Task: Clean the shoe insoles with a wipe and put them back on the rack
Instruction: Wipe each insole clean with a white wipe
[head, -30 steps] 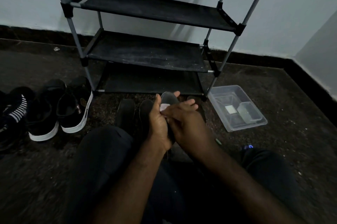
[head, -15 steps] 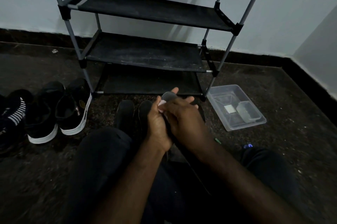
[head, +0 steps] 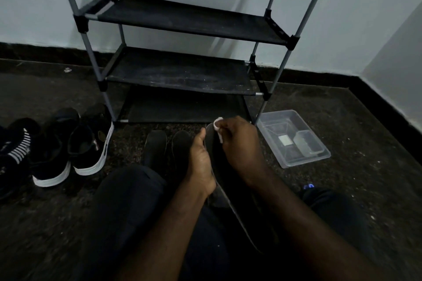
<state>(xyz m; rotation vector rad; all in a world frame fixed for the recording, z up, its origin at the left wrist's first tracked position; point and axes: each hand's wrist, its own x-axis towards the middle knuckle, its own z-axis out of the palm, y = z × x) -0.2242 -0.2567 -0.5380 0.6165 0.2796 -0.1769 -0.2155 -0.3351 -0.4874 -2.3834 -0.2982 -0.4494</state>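
At the far left, dark shoes point(head: 73, 148) with white soles stand on the floor point(head: 365, 189), apart from the work. Next, 2 dark insoles point(head: 167, 150) lie flat on the floor just in front of the rack point(head: 180, 75), side by side, toes pointing at it; whether they are already wiped I cannot tell.

The left hand point(head: 202, 161) has its grip closed around the left edge of a third insole point(head: 222, 180), thumb up along the rim. This insole's long axis runs from its toe, up near the rack's lowest shelf, down and right toward the person's lap, tilted on edge, not flat. The right hand point(head: 242, 148) sits at the toe end, its grip pinched shut on a small white wipe point(head: 218, 128) pressed against the insole. From that grip the uncleaned length probably lies toward the body, so the coming stroke likely runs heelward along the axis while the left hand steadies. The rack's 3 visible shelves hold nothing, and the right hand is nearer to them.

To the right, a clear plastic tray point(head: 294, 159) rests on the floor.

No brand, label or writing can be read anywhere; the light is too dim.
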